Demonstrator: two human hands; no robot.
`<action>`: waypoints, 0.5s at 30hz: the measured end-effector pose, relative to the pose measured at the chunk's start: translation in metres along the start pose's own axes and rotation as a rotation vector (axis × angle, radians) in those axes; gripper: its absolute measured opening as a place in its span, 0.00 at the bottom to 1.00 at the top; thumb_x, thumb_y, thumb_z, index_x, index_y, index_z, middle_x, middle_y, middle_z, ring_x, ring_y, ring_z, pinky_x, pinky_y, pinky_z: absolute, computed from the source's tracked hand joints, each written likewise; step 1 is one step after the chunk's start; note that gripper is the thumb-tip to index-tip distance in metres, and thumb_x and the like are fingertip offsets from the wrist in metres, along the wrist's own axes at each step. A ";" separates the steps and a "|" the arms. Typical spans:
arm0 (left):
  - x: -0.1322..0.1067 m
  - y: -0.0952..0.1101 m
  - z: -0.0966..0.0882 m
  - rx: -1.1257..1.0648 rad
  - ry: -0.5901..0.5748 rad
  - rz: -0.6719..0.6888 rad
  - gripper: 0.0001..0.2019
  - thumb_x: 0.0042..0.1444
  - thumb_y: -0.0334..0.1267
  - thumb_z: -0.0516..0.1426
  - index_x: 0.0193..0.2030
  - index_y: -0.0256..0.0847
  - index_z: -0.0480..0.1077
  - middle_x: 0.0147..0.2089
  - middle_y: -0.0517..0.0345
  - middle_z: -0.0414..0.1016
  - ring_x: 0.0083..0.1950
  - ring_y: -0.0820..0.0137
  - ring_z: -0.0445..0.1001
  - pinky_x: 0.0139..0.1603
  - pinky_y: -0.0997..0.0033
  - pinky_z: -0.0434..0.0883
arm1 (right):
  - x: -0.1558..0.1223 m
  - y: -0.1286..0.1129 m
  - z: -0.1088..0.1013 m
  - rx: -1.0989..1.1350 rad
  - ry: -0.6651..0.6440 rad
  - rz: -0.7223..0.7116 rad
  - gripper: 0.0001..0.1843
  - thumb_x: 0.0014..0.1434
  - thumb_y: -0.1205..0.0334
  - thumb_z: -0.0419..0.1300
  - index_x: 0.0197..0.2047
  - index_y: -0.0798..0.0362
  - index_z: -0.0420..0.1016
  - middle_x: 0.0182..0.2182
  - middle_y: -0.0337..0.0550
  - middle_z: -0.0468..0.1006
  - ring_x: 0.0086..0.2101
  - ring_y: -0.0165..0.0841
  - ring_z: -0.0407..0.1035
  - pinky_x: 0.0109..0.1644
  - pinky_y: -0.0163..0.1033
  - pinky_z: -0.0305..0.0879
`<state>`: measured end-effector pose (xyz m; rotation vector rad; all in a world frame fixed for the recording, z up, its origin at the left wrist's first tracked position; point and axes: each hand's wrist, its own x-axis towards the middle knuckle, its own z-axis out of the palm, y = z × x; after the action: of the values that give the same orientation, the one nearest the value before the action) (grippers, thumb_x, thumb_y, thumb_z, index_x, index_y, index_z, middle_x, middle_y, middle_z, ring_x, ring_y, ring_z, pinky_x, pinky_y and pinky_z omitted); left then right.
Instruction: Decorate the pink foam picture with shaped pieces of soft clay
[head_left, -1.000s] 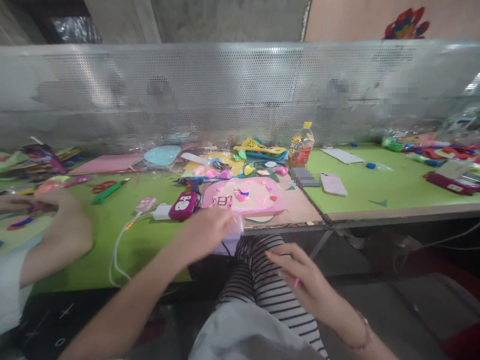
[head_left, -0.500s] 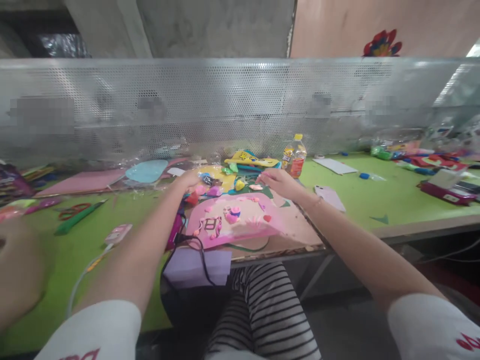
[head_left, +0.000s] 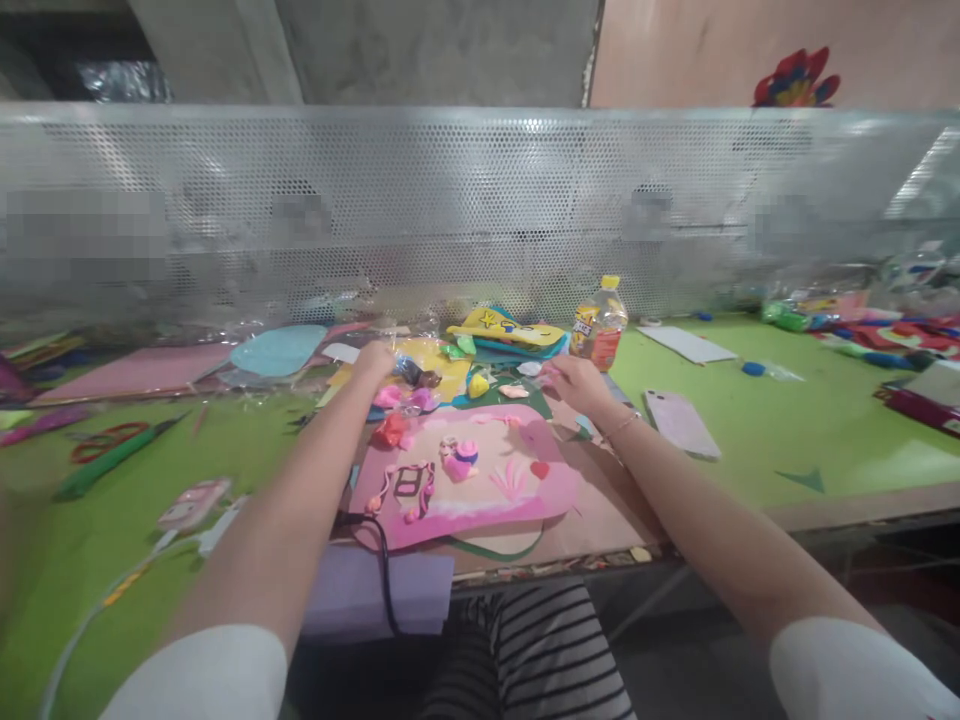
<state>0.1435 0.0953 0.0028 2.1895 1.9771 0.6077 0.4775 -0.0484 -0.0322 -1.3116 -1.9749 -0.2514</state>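
Both my arms reach forward over a pink foam craft board (head_left: 480,490) decorated with small shapes and a red heart. My left hand (head_left: 373,359) rests knuckles up among small coloured foam pieces (head_left: 409,395) behind the board, fingers curled; what it holds is hidden. My right hand (head_left: 574,382) lies near a small pale piece (head_left: 514,391) at the board's far right corner, fingers bent and pinched on something too small to name.
A drink bottle (head_left: 599,324) stands behind my right hand, a phone (head_left: 681,423) lies to its right. Yellow and teal foam shapes (head_left: 502,330) lie at the back. Scissors (head_left: 105,440) and a green cutter (head_left: 112,460) lie left. A perforated metal screen (head_left: 480,200) closes off the back.
My hands came up from my lap, reached over the table and settled behind the pink board. The view moved closer to the bench; a person's arm at the left left the view.
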 end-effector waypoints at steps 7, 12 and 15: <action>-0.022 0.023 -0.035 -0.131 0.154 0.134 0.06 0.53 0.36 0.57 0.32 0.36 0.73 0.38 0.52 0.77 0.46 0.62 0.73 0.47 0.68 0.67 | 0.002 -0.005 -0.005 0.138 -0.007 0.072 0.15 0.59 0.60 0.50 0.24 0.54 0.70 0.21 0.42 0.70 0.26 0.32 0.63 0.31 0.35 0.55; -0.070 0.041 -0.037 -0.333 0.098 0.320 0.08 0.53 0.38 0.54 0.32 0.36 0.73 0.32 0.55 0.77 0.33 0.68 0.74 0.35 0.71 0.68 | 0.001 -0.027 0.001 0.349 -0.057 0.054 0.15 0.59 0.55 0.54 0.41 0.54 0.75 0.34 0.46 0.76 0.34 0.35 0.68 0.37 0.38 0.62; -0.103 0.067 -0.025 -0.436 0.003 0.457 0.07 0.52 0.38 0.56 0.33 0.37 0.72 0.31 0.58 0.76 0.31 0.71 0.74 0.35 0.72 0.70 | 0.000 -0.044 0.004 0.502 -0.109 0.052 0.21 0.58 0.51 0.55 0.51 0.52 0.71 0.39 0.45 0.77 0.36 0.34 0.70 0.37 0.38 0.64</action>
<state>0.1901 -0.0183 0.0279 2.3364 1.1833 0.9866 0.4376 -0.0665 -0.0256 -1.0590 -1.9211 0.3305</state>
